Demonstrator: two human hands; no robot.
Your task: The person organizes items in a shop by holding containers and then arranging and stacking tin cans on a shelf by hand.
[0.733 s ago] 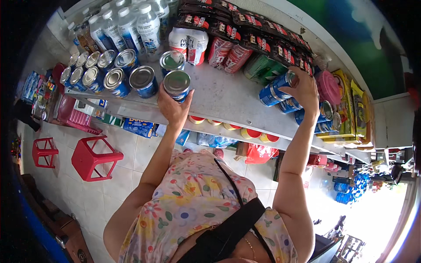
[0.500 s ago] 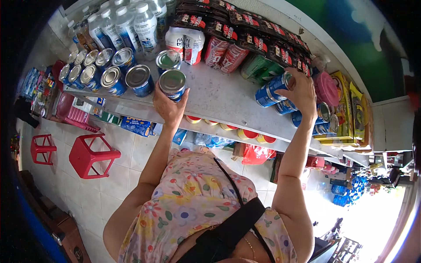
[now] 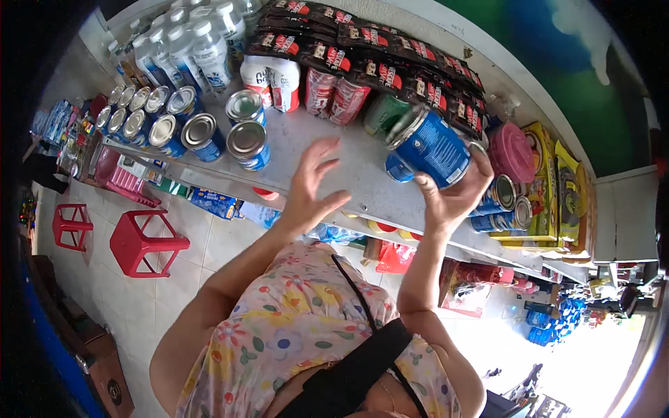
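My right hand (image 3: 456,191) grips a blue tin can (image 3: 433,148), tilted and raised over the right part of the shelf, its thumb on the near side. Partly hidden behind it, another blue can (image 3: 398,169) lies on the shelf. My left hand (image 3: 313,188) is empty, fingers apart, over the shelf's front edge. To its left a blue can (image 3: 248,146) stands upright, with another can (image 3: 245,106) behind it. Two rows of similar upright cans (image 3: 166,136) continue leftward. Beyond my right hand, more blue cans (image 3: 498,195) lie on their sides.
Clear bottles (image 3: 209,52) stand at the back left of the grey shelf (image 3: 306,129). Dark coffee packets (image 3: 390,42) are piled along the back, above red can packs (image 3: 334,97). A pink round container (image 3: 513,153) and yellow packages (image 3: 547,181) sit right. Red stools (image 3: 146,244) stand on the floor.
My left hand has let go of a can, now standing at the row's right end, and moved right. My right hand has lifted a blue can off the shelf toward me.
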